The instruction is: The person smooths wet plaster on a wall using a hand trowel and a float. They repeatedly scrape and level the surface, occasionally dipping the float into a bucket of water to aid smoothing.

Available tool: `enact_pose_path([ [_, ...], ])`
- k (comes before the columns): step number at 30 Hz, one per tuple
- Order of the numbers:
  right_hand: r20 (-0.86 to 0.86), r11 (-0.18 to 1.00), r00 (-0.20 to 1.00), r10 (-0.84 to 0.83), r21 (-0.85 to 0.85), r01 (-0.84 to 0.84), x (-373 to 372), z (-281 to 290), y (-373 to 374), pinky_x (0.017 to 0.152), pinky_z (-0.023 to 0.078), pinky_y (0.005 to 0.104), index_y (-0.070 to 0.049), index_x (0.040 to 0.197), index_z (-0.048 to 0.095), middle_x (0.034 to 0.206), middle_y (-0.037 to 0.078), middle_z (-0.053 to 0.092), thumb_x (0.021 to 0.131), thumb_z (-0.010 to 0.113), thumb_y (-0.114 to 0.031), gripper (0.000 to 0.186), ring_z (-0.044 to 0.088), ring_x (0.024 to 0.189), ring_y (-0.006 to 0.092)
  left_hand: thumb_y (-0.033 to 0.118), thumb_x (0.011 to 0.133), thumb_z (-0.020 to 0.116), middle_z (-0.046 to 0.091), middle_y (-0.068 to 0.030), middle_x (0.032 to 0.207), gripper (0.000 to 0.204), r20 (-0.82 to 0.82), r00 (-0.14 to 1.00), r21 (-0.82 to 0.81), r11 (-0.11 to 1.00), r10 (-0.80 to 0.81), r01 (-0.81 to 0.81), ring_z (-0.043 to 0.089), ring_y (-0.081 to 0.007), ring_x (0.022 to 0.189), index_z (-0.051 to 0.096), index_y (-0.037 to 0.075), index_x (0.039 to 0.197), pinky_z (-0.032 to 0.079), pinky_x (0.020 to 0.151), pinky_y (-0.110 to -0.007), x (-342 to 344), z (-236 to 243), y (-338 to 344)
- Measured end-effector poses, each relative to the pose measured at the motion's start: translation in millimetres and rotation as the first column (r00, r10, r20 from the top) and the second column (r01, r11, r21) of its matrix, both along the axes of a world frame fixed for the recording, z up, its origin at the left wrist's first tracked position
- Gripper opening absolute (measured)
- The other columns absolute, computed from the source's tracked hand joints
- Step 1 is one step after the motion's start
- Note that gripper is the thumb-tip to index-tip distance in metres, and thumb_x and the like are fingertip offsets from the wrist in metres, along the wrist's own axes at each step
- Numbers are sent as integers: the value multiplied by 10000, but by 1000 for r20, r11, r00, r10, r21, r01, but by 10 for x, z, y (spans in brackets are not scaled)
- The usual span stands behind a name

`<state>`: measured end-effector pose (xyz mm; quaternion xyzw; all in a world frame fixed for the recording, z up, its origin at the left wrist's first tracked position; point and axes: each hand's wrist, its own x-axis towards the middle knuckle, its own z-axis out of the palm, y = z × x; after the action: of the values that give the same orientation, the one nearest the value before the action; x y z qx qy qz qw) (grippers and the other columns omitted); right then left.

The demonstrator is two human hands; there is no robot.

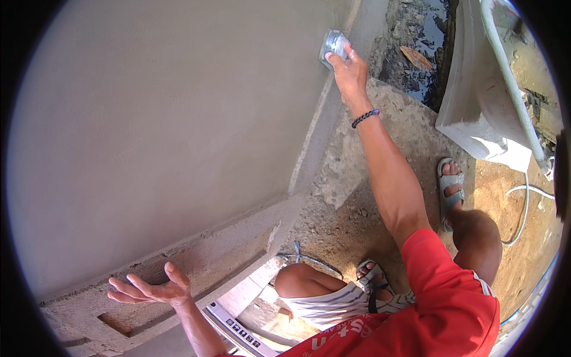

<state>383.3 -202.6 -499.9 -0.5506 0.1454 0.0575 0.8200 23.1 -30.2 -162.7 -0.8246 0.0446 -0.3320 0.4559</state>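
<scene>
A broad, smooth grey plastered wall (172, 137) fills the left and upper part of the view. My right hand (352, 74) stretches far forward, its fingers closed round a small grey block (334, 50), whose exact kind I cannot make out. That block lies against the wall's far right edge. Lower left, my left hand (160, 288) is held up with its fingers spread and nothing in it. It is nearest to the rough ledge (196, 262) along the wall's lower border; whether it touches the ledge I cannot tell.
Dark wet ground with a brown leaf (416, 58) lies beyond my right arm. At the right stand a pale concrete piece (470, 119) and a grey pipe (505, 65). A thin hose (526, 208) curls near my sandalled foot (452, 190). A white panel (241, 333) is at bottom centre.
</scene>
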Motion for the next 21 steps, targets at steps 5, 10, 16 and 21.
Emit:
enact_pose_path([
  [5, -11, 999, 1000, 30, -17, -30, -701, 5, 207, 968, 409, 327, 85, 1381, 359, 1278, 227, 503, 831, 665, -180, 683, 506, 1168, 257, 492, 885, 531, 300, -168, 1487, 656, 3, 1000, 4, 1000, 29, -29, 118, -361, 1419, 360, 131, 1406, 116, 1104, -619, 27, -34, -34],
  [10, -95, 993, 989, 114, -4, -115, -1458, 162, 390, 956, 423, 375, 48, 1398, 354, 1217, 201, 486, 840, 656, -192, 679, 490, 1168, 287, 489, 890, 536, 327, -161, 1474, 626, -4, 1000, 31, 999, 27, -27, 158, -366, 1408, 397, 132, 1384, 144, 1100, -618, 36, -24, -29],
  [16, -212, 958, 944, 252, -83, -274, -2618, 320, 616, 842, 450, 344, -17, 1433, 325, 1134, 140, 486, 838, 669, -206, 712, 500, 1022, 246, 495, 891, 544, 348, -155, 1463, 608, 8, 998, 48, 997, 55, -56, 170, -361, 1405, 430, 131, 1365, 168, 1099, -610, 53, -53, -42],
  [21, -114, 985, 979, 168, 52, -163, -2729, 50, 264, 839, 448, 329, -17, 1436, 321, 1188, 115, 465, 849, 670, -217, 712, 481, 1048, 197, 472, 894, 555, 345, -152, 1462, 587, -11, 997, 78, 994, 73, -72, 170, -357, 1405, 439, 130, 1356, 177, 1098, -611, -7, -17, -14],
])
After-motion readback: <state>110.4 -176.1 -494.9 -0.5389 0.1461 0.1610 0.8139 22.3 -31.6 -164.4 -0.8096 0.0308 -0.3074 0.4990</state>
